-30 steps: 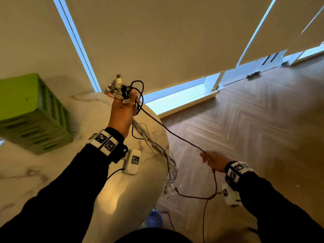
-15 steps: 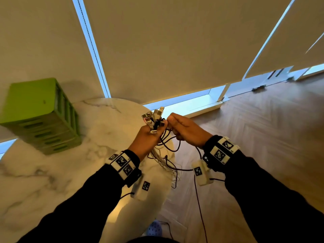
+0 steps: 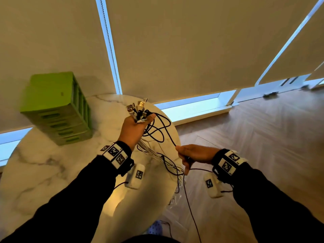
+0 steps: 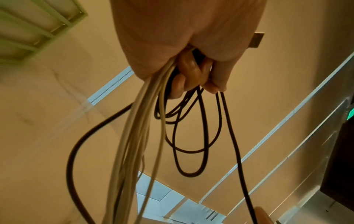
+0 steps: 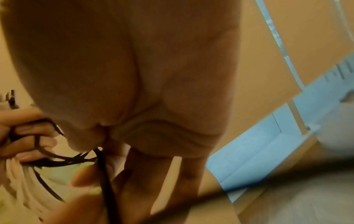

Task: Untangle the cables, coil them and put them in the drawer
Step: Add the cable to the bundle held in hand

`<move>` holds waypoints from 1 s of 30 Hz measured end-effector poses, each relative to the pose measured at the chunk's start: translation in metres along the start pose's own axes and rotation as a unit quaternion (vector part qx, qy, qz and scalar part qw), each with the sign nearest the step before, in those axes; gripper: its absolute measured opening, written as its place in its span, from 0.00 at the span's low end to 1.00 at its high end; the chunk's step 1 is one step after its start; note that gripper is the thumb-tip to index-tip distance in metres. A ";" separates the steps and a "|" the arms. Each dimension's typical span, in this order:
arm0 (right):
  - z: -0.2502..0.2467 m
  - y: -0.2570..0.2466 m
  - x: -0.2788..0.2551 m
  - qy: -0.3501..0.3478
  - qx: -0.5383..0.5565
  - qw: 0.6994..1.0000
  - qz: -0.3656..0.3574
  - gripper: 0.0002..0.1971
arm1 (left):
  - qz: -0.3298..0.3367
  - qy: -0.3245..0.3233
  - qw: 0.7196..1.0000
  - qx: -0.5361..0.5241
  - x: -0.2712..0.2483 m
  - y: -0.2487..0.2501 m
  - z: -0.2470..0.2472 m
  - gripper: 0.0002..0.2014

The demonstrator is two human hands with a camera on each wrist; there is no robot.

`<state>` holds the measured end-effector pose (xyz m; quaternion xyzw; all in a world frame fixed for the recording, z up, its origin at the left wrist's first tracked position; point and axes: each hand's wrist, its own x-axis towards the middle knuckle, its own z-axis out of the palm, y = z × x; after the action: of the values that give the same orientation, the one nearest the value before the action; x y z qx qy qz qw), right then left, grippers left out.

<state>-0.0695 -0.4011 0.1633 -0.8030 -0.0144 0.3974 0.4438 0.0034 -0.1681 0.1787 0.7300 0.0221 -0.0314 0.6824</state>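
Head view: left hand [image 3: 134, 128] gripping a bunch of cables [image 3: 140, 111] by their plug ends, raised above the round marble table [image 3: 43, 165]; white cables [image 3: 154, 151] trailing down over the table edge; black cable [image 3: 163, 125] hanging in loops beside the fist. Right hand [image 3: 194, 154] pinching that black cable lower down, off the table edge, the rest dropping toward the wooden floor [image 3: 263, 137]. Green drawer unit [image 3: 57, 109] standing at the table's far left, well apart from both hands.

Left wrist view: fingers [image 4: 184, 78] curling round white cables [image 4: 134, 144] and black cable [image 4: 191, 136] loops.

Right wrist view: blurred; right hand [image 5: 134, 91] closing on black cable [image 5: 107, 181]; left hand [image 5: 21, 136] at the left edge.
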 end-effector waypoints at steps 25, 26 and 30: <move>-0.006 0.021 0.011 -0.043 -0.082 0.993 0.070 0.37 | -0.044 0.073 0.996 -0.030 0.009 -0.015 -0.032 0.03; -0.003 0.026 0.012 -0.063 -0.081 0.991 0.085 0.38 | -0.037 0.068 0.997 -0.019 0.008 -0.016 -0.031 0.04; -0.001 0.044 0.020 0.062 -0.173 0.978 0.098 0.34 | -0.017 -0.005 0.999 0.040 -0.004 -0.013 -0.019 0.07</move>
<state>-0.0701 -0.4207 0.1194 -0.8882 0.0230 0.3800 0.2572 -0.0014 -0.1485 0.1671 0.7560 0.0303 -0.0474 0.6522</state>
